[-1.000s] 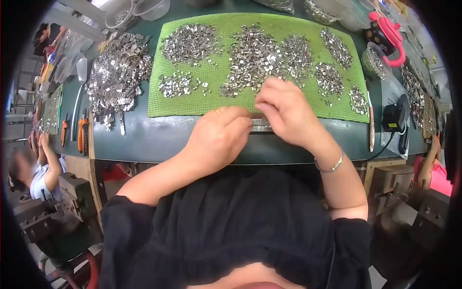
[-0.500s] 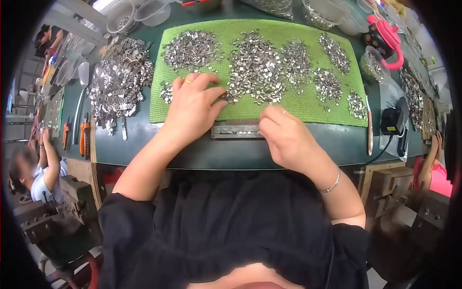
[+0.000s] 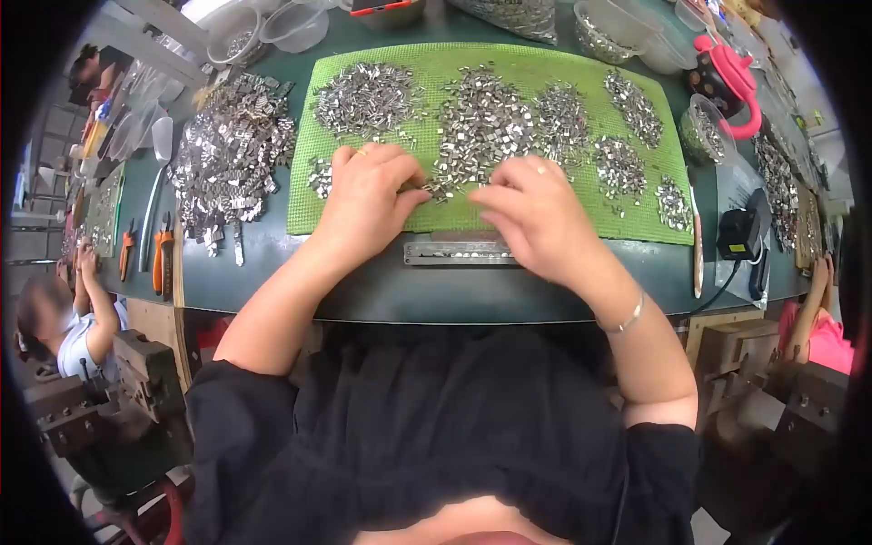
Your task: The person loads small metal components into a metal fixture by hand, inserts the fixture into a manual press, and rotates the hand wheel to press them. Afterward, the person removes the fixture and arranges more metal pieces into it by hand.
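My left hand (image 3: 371, 195) rests on the green mat (image 3: 363, 218), thumb and index finger pinched at the near edge of the central pile of small metal pieces (image 3: 486, 127). Whatever lies between those fingertips is too small to make out. My right hand (image 3: 538, 216) hovers over the mat's front edge, its thumb and index finger apart, close to the same pile. Below it, along the mat's front edge, lies a narrow slotted metal bar (image 3: 454, 259) with small bright pieces in its slot. The right hand covers part of the bar's right end.
Further metal piles (image 3: 363, 98) sit on the mat, and a large heap (image 3: 232, 150) lies left of it. Orange-handled pliers (image 3: 163, 259) are at the left. A black adapter (image 3: 740, 232) and pink-handled pot (image 3: 731, 82) stand right. Co-workers sit at both sides.
My right hand has lifted off the metal bar and moved up and forward to the central pile, its fingers parting. The left hand stays almost in place.
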`<state>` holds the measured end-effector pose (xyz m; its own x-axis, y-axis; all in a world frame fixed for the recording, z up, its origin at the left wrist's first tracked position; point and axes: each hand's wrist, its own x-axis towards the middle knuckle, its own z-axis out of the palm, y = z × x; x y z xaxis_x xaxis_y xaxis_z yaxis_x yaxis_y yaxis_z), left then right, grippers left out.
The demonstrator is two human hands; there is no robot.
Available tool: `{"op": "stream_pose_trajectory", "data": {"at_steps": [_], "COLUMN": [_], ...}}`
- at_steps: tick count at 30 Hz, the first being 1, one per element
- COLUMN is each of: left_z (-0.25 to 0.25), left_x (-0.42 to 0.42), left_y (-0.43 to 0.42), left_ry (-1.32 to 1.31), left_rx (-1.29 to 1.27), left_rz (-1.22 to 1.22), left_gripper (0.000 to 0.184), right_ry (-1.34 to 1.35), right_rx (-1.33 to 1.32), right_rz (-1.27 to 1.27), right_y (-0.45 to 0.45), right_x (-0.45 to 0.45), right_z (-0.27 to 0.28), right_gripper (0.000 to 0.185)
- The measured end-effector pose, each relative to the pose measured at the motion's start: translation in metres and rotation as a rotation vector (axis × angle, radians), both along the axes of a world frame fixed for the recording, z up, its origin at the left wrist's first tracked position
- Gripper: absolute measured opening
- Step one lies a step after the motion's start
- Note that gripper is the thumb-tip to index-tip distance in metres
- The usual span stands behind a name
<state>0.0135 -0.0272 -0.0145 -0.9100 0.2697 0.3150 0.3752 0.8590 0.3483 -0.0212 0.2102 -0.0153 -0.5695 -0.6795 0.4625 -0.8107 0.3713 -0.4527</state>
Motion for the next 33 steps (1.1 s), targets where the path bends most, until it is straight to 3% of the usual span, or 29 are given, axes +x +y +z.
{"op": "stream_pose_trajectory", "data": {"at_steps": [2,5,8,12,16,18,24,30,33], "left_z": [-0.001,0.000,-0.002,0.003,0.013,0.015,0.012,0.005,0.002], "left_x": [0.004,0.012,0.023,0.031,0.035,0.037,0.041,0.047,0.047], "left_y": [-0.003,-0.010,-0.015,-0.014,-0.011,-0.003,0.015,0.039,0.046], "left_ry": [0.018,0.093,0.084,0.108,-0.004,-0.043,-0.094,-0.172,-0.192], "left_rx": [-0.022,-0.032,-0.032,-0.006,0.143,0.182,0.395,0.588,0.608], "left_rz": [0.000,-0.016,-0.015,-0.026,-0.018,-0.031,-0.114,-0.059,-0.080], "left_gripper": [0.015,0.015,0.013,0.011,0.011,0.012,0.011,0.012,0.009], "right_ry": [-0.007,0.058,0.073,0.115,0.146,0.064,-0.048,-0.106,-0.002], "right_rx": [0.035,0.142,0.188,0.205,0.230,0.380,0.442,0.329,0.357], "right_rz": [0.007,0.014,0.027,0.007,-0.101,-0.136,-0.168,-0.014,0.052], "right_y": [-0.014,-0.031,-0.040,-0.039,-0.031,-0.032,-0.040,-0.024,-0.017], "right_x": [-0.012,-0.018,-0.021,-0.018,-0.007,-0.001,-0.004,-0.010,-0.016], "right_z": [-0.003,-0.006,-0.008,-0.007,0.005,0.005,0.004,-0.001,-0.005], "right_gripper": [0.010,0.015,0.002,0.007,0.004,0.007,0.005,0.003,0.005]}}
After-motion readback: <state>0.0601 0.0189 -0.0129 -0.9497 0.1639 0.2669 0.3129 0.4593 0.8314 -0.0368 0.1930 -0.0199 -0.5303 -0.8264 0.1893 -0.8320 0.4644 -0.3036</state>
